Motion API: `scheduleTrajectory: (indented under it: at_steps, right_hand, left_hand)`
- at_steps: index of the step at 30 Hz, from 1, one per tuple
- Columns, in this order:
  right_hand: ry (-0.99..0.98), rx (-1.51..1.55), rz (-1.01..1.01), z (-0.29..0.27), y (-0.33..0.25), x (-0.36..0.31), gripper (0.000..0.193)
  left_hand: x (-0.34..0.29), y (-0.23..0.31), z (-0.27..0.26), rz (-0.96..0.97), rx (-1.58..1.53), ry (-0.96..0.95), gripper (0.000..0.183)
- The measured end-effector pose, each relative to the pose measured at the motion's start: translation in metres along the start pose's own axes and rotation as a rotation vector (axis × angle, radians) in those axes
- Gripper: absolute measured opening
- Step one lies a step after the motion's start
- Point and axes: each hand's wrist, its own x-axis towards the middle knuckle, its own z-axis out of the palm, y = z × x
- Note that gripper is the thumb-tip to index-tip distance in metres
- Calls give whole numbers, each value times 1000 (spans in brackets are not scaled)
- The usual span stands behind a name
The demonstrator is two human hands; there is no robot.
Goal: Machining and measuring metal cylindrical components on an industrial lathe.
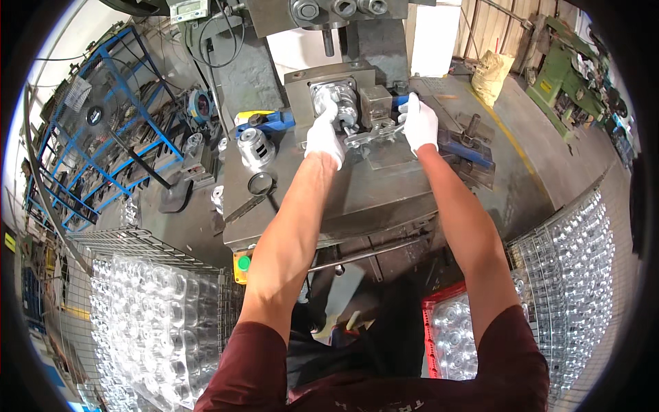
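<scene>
Both my hands wear white gloves and reach over the press's steel bed. My left hand [325, 139] is closed at the near left side of a shiny round metal casting [345, 103], which sits in a square steel fixture [297, 95]. Its fingertips partly hide the casting. My right hand [420, 126] is closed round the right end of a grey metal lever-like piece [376, 134]; the grip itself is hidden by the glove. This piece runs left toward the casting, in front of a steel block [375, 104]. The press ram [328, 42] hangs above the fixture, apart from it.
Another casting [255, 149] stands on the bed's left, near a round black-rimmed object [261, 184]. Blue clamps [274, 123] flank the fixture. A green push button [244, 263] sits at the front edge. Wire cages [147, 242] of castings stand either side, with a red crate [431, 336].
</scene>
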Motion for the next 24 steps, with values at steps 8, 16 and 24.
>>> scheduleTrajectory:
  at_steps: [8,16,24]
  right_hand:
    - [40,-534,-137,-3,-39,-11,61]
    - [-102,-906,-441,-142,34,-161,43]
    - [-229,-1340,-327,-199,121,-140,57]
  left_hand:
    - [-37,6,-6,177,380,70,63]
    - [-280,19,-181,970,1623,270,57]
    - [-297,5,-210,503,2068,274,81]
